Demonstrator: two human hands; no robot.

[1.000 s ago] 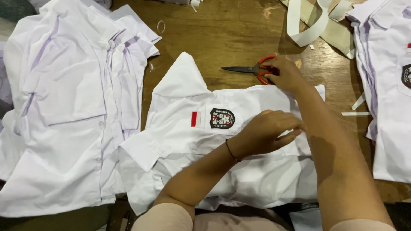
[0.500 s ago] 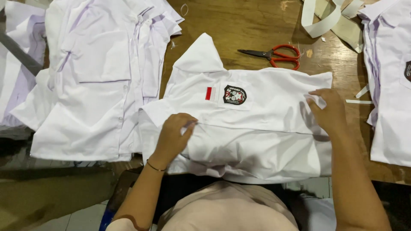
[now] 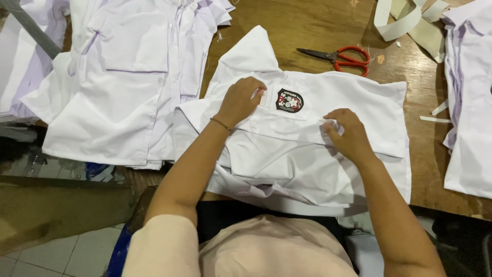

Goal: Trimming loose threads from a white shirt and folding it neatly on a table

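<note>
Nearest the wearer, a white shirt [image 3: 307, 154] lies spread flat across the front edge of the wooden table [image 3: 307, 25], its lower hem hanging slightly over the edge toward the person's lap. It is a plain white short-sleeved garment, creased in soft folds, with one breast pocket carrying a single shield-shaped embroidered badge [image 3: 289, 100] in black, red and white. The right hand [image 3: 348, 136] rests on the shirt to the right of the pocket, its fingers curled closed around a small bunched pinch of the white cloth. The left hand [image 3: 240, 101] lies a little farther up, just left of the badge, fingers bent and pressing down on the fabric with the tips at a small red mark; whether it actually pinches anything I cannot tell. A thin bracelet [image 3: 221, 123] circles the left wrist. One sleeve or collar part of the shirt points up and away beyond the left hand. To the left sits one pile of white shirts [image 3: 128, 77], overlapping and with pale lilac shadows in their seams. At the right edge lies a second heap of white garments [image 3: 469, 102], with two small strips of white cloth [image 3: 435, 114] beside it. Farther back on the bare wood lies one pair of red-handled scissors [image 3: 338, 56], closed, and beyond it a looped band of cream webbing [image 3: 405, 20] at the far edge.
</note>
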